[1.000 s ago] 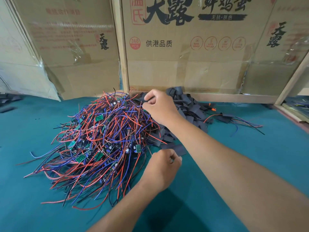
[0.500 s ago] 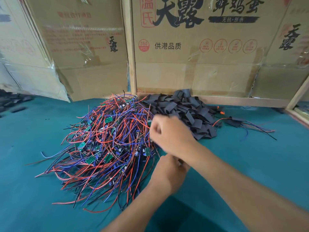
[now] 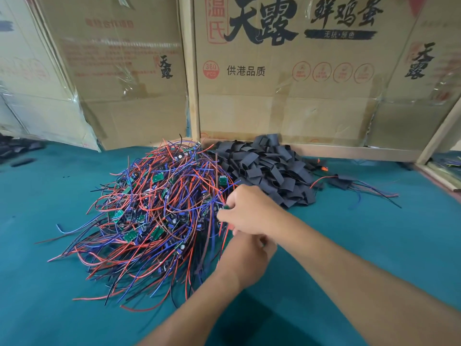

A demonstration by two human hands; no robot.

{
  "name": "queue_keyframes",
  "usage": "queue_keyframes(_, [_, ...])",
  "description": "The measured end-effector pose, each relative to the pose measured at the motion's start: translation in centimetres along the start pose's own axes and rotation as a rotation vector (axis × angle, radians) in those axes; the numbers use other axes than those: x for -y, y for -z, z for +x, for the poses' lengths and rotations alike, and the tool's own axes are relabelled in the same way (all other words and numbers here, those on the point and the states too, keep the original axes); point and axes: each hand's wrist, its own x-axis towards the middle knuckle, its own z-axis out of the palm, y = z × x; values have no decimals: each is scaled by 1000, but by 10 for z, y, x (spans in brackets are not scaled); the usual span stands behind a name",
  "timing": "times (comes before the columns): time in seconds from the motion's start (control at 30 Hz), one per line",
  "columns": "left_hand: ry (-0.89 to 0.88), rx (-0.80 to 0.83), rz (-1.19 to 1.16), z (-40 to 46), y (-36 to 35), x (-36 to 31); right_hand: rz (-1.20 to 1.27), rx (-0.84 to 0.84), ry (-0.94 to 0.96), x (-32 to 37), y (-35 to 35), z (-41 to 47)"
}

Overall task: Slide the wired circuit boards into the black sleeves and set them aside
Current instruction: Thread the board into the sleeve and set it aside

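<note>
A: Boards: small green circuit boards [image 3: 159, 176] with red, blue and black leads, heaped in one tangled pile of wires [image 3: 154, 216] on the teal counter [image 3: 50, 308]. Pile lies directly left of both hands, leads trailing out toward the near edge.

B: Sleeves?

A: Black sleeves [image 3: 264, 168], flat short tubes, loosely heaped just beyond the right hand [image 3: 252, 211] and touching the far right edge of the wire pile. A few sleeved boards [image 3: 344, 181] with leads lie farther right of that hand, apart from the heap.

B: Hand state?

A: Right hand is at the pile's right margin, fingers [image 3: 224, 213] curled and pinched on something small and dark among the wires; whether board or sleeve, cannot tell. Left hand [image 3: 247, 255] sits directly under the right wrist, fingers curled inward. What they hold, cannot tell: the right hand covers them.

B: Surroundings, obstructions?

A: Printed cardboard boxes [image 3: 287, 83] stand upright beyond the hands, behind both heaps. Wooden post [image 3: 189, 71] between two boxes. More dark pieces [image 3: 20, 151] at the far left counter edge. Crossing leads overlap the fingertips and hide the contact point.
</note>
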Motion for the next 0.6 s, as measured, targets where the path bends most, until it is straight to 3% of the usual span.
queue_keyframes(0.03, [-66, -51, -41, -1, -2, -1, 71, 13, -21, -3, 9, -3])
queue_keyframes(0.1, [-152, -79, 136, -7, -8, -6, 241, 16, -48, -6, 28, -9])
queue_keyframes(0.2, [-164, -133, 257, -10, -16, -5, 477, -61, 30, -10, 63, -23])
queue_keyframes(0.27, [-153, -180, 103, -7, -12, -5, 638, -139, 116, -20, 84, -37])
queue_keyframes(0.37, [-141, -203, -351, -1, 0, -7, 854, -215, 225, -43, 94, -58])
queue_keyframes(0.5, [-295, -139, -833, -4, 3, -20, 977, -237, 181, -73, 59, -74])
queue_keyframes(0.6, [-333, -172, -985, -5, 1, -24, 1101, -174, 140, -90, 32, -81])
